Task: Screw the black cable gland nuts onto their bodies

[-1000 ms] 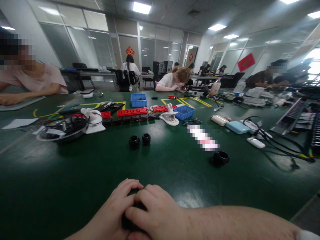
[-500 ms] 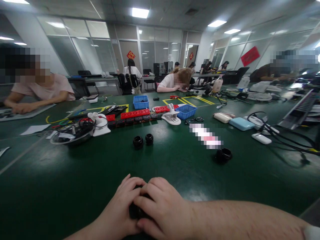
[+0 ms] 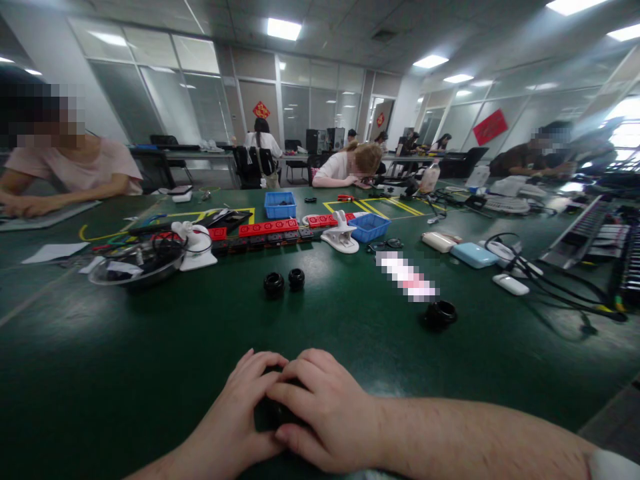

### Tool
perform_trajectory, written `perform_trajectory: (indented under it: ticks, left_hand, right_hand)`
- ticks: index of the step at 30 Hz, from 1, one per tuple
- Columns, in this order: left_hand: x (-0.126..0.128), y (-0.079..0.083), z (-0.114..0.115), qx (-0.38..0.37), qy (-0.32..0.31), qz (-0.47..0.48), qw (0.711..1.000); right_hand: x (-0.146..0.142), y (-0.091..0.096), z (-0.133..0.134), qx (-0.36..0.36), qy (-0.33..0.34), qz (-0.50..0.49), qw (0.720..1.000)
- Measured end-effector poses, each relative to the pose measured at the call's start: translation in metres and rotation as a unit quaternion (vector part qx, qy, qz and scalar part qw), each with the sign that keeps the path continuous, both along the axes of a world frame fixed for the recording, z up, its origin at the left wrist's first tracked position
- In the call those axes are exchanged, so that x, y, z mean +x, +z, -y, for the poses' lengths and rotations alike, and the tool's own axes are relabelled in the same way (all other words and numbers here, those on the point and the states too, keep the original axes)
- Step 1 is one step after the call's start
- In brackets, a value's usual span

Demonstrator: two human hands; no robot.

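Observation:
My left hand (image 3: 235, 413) and my right hand (image 3: 325, 413) meet at the near edge of the green table (image 3: 150, 360). Both are wrapped round a small black object (image 3: 273, 413), which is mostly hidden by my fingers. Farther out on the table sit two small black rings (image 3: 284, 282) side by side. A third black ring (image 3: 440, 313) lies to the right, beyond my right forearm.
A clear bowl with cables (image 3: 135, 263), red and black power strips (image 3: 267, 230), two blue bins (image 3: 369, 225), a white clamp (image 3: 340, 235), white devices and cables (image 3: 515, 267) lie mid-table. People sit at the left, far side and right.
My hands stay clasped on the black object; the fingers have shifted slightly. The view has wobbled a little.

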State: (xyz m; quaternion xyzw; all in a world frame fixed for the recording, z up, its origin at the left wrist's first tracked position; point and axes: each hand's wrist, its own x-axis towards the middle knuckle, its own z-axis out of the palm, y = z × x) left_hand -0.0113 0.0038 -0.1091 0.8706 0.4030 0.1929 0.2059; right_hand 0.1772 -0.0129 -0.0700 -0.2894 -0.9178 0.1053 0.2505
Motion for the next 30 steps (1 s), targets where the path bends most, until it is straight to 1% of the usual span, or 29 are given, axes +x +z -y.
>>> perform_trajectory:
  ticks: [10,16,20,24,27,30]
  left_hand:
    - [0.000,0.001,0.000,-0.010,0.003,-0.021,1.000]
    - [0.003,0.010,0.001,-0.016,0.000,-0.026,1.000]
    - [0.003,0.010,0.000,-0.013,-0.004,-0.028,1.000]
    - [0.002,0.005,0.000,-0.005,-0.005,-0.024,1.000]
    - [0.002,0.004,0.000,-0.005,0.000,-0.027,1.000]
    - [0.001,0.005,0.000,-0.007,0.007,-0.029,1.000]
  right_hand:
    - [0.000,0.001,0.000,-0.005,0.013,-0.005,1.000]
    - [0.001,0.002,-0.001,0.016,0.062,-0.005,0.998]
    - [0.004,0.001,-0.001,0.020,0.088,0.003,0.996]
    - [0.007,-0.002,-0.001,0.058,0.132,0.007,0.989]
    - [0.007,-0.007,-0.002,0.090,0.161,-0.027,0.982]
    - [0.007,-0.013,-0.002,0.128,0.171,-0.059,0.975]
